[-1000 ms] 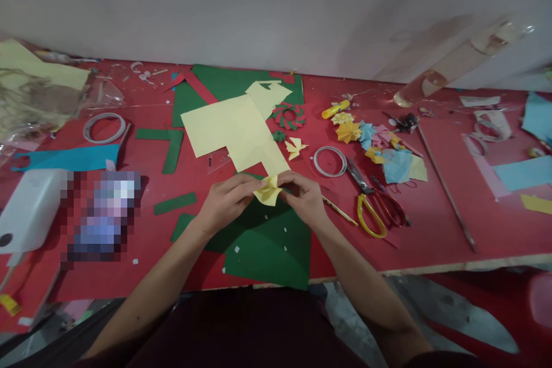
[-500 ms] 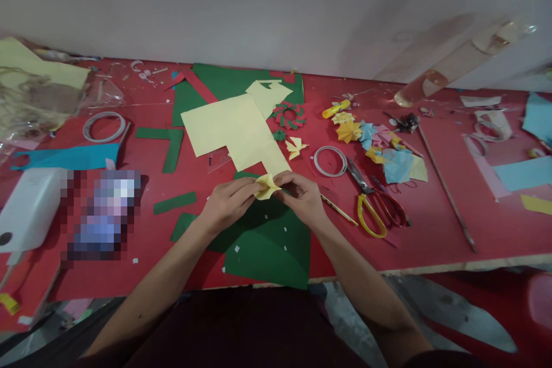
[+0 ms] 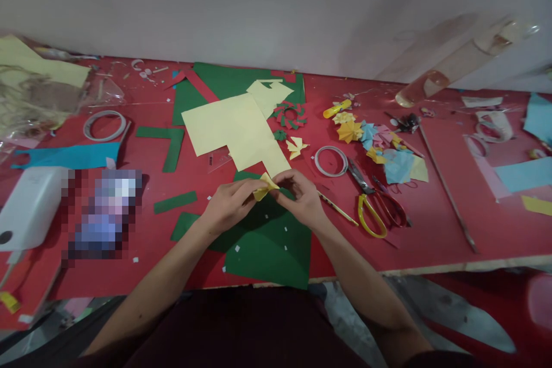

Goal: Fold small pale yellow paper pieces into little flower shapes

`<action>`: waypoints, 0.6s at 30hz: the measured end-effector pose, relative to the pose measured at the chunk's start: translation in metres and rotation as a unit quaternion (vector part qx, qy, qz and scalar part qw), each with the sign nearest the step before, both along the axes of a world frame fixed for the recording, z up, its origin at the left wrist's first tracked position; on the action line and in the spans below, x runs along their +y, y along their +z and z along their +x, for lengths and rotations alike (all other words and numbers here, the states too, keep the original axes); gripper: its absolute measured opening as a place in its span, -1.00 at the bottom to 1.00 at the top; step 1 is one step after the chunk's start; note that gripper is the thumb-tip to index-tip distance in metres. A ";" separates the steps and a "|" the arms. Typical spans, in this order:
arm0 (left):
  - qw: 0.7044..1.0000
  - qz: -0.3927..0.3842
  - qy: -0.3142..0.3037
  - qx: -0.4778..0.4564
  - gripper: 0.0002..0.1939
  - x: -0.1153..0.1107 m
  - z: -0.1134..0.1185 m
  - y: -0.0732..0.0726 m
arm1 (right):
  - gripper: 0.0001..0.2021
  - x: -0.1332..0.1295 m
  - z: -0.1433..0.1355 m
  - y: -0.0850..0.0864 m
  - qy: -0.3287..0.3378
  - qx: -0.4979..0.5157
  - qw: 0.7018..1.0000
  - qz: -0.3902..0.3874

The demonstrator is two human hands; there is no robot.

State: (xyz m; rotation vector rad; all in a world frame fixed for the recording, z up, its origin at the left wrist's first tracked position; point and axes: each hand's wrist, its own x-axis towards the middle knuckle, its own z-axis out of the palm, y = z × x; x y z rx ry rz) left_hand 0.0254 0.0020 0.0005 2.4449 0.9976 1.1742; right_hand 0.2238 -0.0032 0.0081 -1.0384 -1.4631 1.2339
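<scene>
Between my hands, above the green paper sheet (image 3: 276,247), is a small folded piece of yellow paper (image 3: 264,186). My left hand (image 3: 229,204) pinches its left side, fingers closed. My right hand (image 3: 301,198) grips its right tip between thumb and fingers. Just beyond lies a larger pale yellow sheet (image 3: 228,126) with notches cut from its near edge. A yellow folded paper shape (image 3: 295,148), a small green one (image 3: 280,135) and a red-and-green paper ring (image 3: 289,115) rest to its right.
Right of my hands are a tape roll (image 3: 330,161), a pencil (image 3: 338,209), yellow-handled scissors (image 3: 368,207) and several folded paper flowers (image 3: 349,130). A clear tube (image 3: 461,63) leans on the wall. Left are green strips (image 3: 175,202), another tape roll (image 3: 104,126) and a white charger (image 3: 32,207).
The folded yellow paper has turned and tilted between my fingers, so its open, spread shape now looks narrower. My hands have stayed in nearly the same place.
</scene>
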 end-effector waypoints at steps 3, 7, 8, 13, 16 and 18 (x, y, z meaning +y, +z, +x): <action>0.999 -0.035 -0.015 -0.014 -0.75 0.000 -0.002 0.000 | -0.87 0.000 0.000 0.000 0.000 -0.006 1.000 -0.008; 0.994 -0.101 -0.016 -0.043 -0.73 0.000 -0.002 0.001 | -0.86 0.001 -0.001 -0.002 -0.013 -0.001 1.000 -0.022; 0.991 -0.121 -0.008 -0.053 -0.72 0.000 -0.001 0.001 | -0.85 0.001 -0.001 -0.003 -0.016 0.000 1.000 -0.022; 0.969 -0.208 0.044 -0.124 -0.69 -0.001 0.004 0.005 | -0.81 0.000 -0.002 -0.005 -0.033 0.000 0.999 -0.031; 0.955 -0.248 0.049 -0.157 -0.71 0.001 0.006 0.009 | -0.79 0.000 -0.002 -0.005 -0.057 0.014 0.997 -0.054; 0.945 -0.273 0.041 -0.173 -0.72 0.003 0.006 0.010 | -0.76 0.001 -0.002 -0.005 -0.076 0.033 0.994 -0.069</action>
